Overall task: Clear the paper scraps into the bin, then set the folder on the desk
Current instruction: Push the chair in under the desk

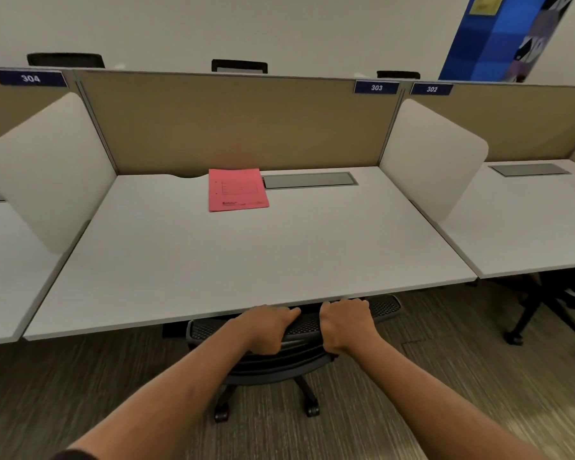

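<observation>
A pink folder [238,189] lies flat on the white desk [213,260], near the back panel and left of a grey cable hatch [309,179]. No paper scraps or bin show in view. My left hand [268,330] and my right hand [346,323] both grip the top of the backrest of a black mesh office chair [299,327], which is tucked under the desk's front edge. The hands sit side by side, about a hand's width apart.
White side dividers [50,167] [435,157] flank the desk, with a tan back panel [239,124] labelled 303. Neighbouring desks lie left and right. Another chair's base [545,313] stands under the right desk. Carpet covers the floor.
</observation>
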Available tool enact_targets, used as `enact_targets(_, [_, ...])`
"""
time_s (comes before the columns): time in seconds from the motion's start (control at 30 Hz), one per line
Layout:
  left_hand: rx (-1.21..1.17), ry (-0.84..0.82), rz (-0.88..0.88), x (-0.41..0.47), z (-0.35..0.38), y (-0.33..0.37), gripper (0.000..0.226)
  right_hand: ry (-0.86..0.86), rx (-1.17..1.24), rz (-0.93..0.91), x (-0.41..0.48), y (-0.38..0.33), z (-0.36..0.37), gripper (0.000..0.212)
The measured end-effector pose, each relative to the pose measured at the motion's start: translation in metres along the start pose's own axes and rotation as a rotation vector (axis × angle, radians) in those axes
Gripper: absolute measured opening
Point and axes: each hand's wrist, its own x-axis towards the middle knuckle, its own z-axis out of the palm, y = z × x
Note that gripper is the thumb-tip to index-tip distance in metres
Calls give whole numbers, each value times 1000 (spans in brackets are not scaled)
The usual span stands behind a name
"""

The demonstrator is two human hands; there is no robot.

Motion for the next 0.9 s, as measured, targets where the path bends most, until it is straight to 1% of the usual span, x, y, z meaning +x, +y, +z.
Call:
enact_targets(0.2, [-27, 4, 19, 16, -4, -20, 58, 6, 4, 19, 23, -2, -1, 33])
enact_targets(0.37, [-27, 10, 26, 37, -13, -10, 53, 17, 2, -23, 33, 27, 4, 25])
enact_targets(0.47, [-31, -3, 37, 47, -15, -3, 56, 52, 2, -90, 32, 44, 6, 21])
enact_targets(0.53, [-33, 2, 30, 47, -15, -1, 61, 83, 14, -139, 33, 49, 10, 24])
enact_targets(0.6, [-21, -11, 19, 46, -19, 1, 62, 89, 53, -209, 40, 53, 18, 35])
enact_targets(0.63, [-18, -33, 15, 45, -23, 3, 63, 63, 81, -255, 44, 55, 19, 48])
enact_targets(0.67, [-20, -53, 12, 46, -26, 4, 66, 24, 118, -300, 48, 59, 20, 67])
enact_targets(0.73, [-27, -106, -10, 47, -29, 4, 77, -43, 220, -349, 53, 63, 21, 103])
enact_targets(0.77, [-8, -130, -22, 48, -32, 2, 86, -58, 266, -353, 53, 65, 20, 112])
enact_targets(0.8, [27, -154, -41, 49, -33, 0, 96, -61, 298, -355, 54, 66, 20, 114])
enact_targets(0.87, [88, -186, -105, 54, -42, 1, 115, -73, 342, -357, 55, 67, 17, 105])
enact_targets(0.9, [100, -175, -136, 57, -47, 3, 122, -81, 354, -348, 56, 68, 11, 101])
